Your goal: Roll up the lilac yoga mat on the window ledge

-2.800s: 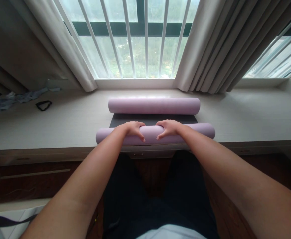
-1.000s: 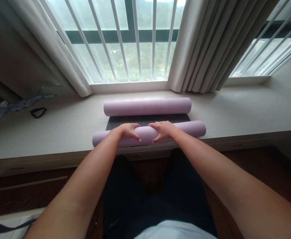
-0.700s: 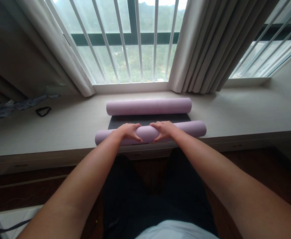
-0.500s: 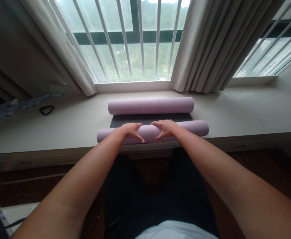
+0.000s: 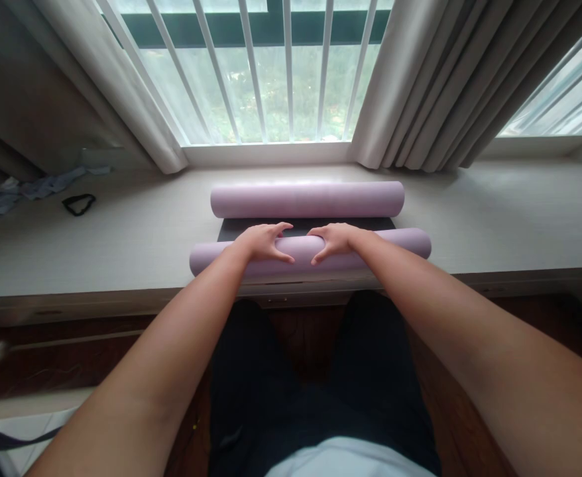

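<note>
A yoga mat (image 5: 307, 200) lies on the window ledge with both ends rolled up, pink outside. Its dark inner face shows as a flat strip between the far roll and the near one, which runs along the ledge's front edge. My left hand (image 5: 264, 244) curves over the near roll left of its middle, thumb on the front side and fingers reaching past the top; the index finger looks lifted. On the right of the middle, my right hand (image 5: 338, 240) lies over the same roll, thumb in front and fingers behind. A short stretch of pink roll shows between my hands.
The pale ledge (image 5: 480, 225) extends to both sides below a barred window (image 5: 271, 93). Grey curtains (image 5: 420, 86) hang down to it. A black loop (image 5: 79, 204) and crumpled pale cloth (image 5: 37, 189) lie at left. Drawer fronts run below the ledge.
My hands have shifted forward over the near roll: the thumbs have risen from its lower front to about mid-height, and the fingers reach farther past its top. The view has tilted down slightly.
</note>
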`<state>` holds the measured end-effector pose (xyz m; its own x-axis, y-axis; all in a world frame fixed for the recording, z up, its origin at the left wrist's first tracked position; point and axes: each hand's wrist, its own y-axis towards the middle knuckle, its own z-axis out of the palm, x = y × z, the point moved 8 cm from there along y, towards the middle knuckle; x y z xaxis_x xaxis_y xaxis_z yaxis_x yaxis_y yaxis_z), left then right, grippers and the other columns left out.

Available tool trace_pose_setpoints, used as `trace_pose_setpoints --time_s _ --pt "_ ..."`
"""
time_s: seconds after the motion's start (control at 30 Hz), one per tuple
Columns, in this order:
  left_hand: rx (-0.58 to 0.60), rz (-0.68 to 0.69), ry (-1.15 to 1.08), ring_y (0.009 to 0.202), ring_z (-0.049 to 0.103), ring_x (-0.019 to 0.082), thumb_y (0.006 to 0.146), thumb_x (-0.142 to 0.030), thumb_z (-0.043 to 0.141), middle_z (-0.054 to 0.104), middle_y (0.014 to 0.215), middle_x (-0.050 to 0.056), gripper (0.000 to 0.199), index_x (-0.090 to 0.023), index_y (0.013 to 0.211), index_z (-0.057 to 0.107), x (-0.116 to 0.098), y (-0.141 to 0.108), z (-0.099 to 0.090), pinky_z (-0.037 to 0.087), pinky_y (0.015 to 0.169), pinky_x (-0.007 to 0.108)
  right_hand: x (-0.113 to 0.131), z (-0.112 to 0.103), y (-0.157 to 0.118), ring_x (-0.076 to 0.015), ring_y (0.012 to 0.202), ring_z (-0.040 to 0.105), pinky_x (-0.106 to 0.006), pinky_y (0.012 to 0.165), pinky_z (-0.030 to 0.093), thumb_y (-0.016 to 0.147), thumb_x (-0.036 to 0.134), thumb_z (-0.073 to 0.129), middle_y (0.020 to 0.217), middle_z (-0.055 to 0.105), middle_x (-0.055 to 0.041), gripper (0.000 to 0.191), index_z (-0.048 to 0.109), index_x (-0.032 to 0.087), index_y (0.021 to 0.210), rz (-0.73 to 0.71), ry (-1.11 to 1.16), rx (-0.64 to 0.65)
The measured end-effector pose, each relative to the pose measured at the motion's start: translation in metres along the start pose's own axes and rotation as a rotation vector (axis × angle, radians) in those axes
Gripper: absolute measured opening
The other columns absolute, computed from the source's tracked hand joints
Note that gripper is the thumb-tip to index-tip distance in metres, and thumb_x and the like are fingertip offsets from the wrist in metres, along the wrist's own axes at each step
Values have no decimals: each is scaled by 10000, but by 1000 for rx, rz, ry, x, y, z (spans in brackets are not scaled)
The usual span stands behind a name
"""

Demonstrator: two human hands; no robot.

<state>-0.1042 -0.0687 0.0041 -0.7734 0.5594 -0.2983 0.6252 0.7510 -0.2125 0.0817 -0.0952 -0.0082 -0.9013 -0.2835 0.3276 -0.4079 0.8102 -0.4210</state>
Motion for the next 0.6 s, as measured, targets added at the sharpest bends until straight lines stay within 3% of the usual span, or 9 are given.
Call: trace_pose_setpoints --time_s 0.17,0.43,0.6 --pt "-5 10 -26 1204 662 323 606 -841 799 702 1329 45 1100 -313 1530 517 5 8 -2 494 1025 335 2 -6 1 -332 1187 664 -395 921 543 653 808 791 1366 683 -40 892 619 377 1414 -14 15 11" --pt "64 -42 -20 1239 636 341 590 -879 778 694 1339 56 1173 -348 1582 446 11 10 5 491 1062 382 1 -4 1 -332 1199 666 -398 959 548 644 795 802 1376 679 -35 921 598 392 1446 15 23 2" --pt "148 -160 45 1276 624 379 559 -961 716 654 1426 75 1263 -415 1641 360 10 2 9 509 1054 426 0 2 -3 -345 1206 666 -416 947 554 600 839 794 1390 671 -21 997 548 433 1477 46 3 20"
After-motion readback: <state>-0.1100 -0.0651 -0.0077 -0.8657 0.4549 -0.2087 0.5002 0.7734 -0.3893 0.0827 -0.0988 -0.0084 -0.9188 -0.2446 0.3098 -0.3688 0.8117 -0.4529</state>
